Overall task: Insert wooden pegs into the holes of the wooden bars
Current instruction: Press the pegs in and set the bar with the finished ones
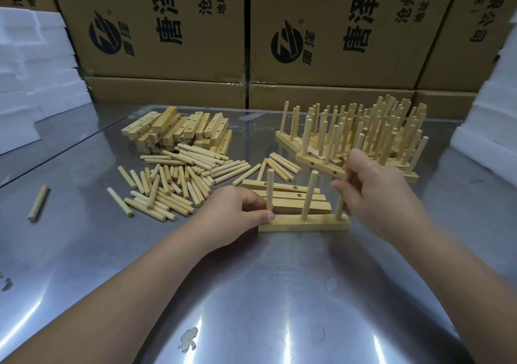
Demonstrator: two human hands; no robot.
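Both my forearms reach forward from the near edge of the bench [251,293], angled inward toward each other. My left grip [235,212] is curled round the left end of the wooden bar [305,223], thumb laid along its front face and fingers tucked behind, just beside the first peg [270,190]. My right grip [372,195] is raised a little higher, wrist bent down, with fingers and thumb closed in a pinch on the third peg [339,208] at the bar's right end. The bar lies flat on the bench right in front of me, its long axis running left to right. All three pegs stand upright from its top, the middle peg [309,195] between my two grips. Two spare bars [293,195] lie flat just behind it, parallel to it, holes up. Farther back on the left lie a heap of loose pegs [179,179] and a stack of bare bars [179,131]; back right stands a cluster of finished bars [363,134], pegs pointing up. One stray peg [39,202] lies far left, well apart.
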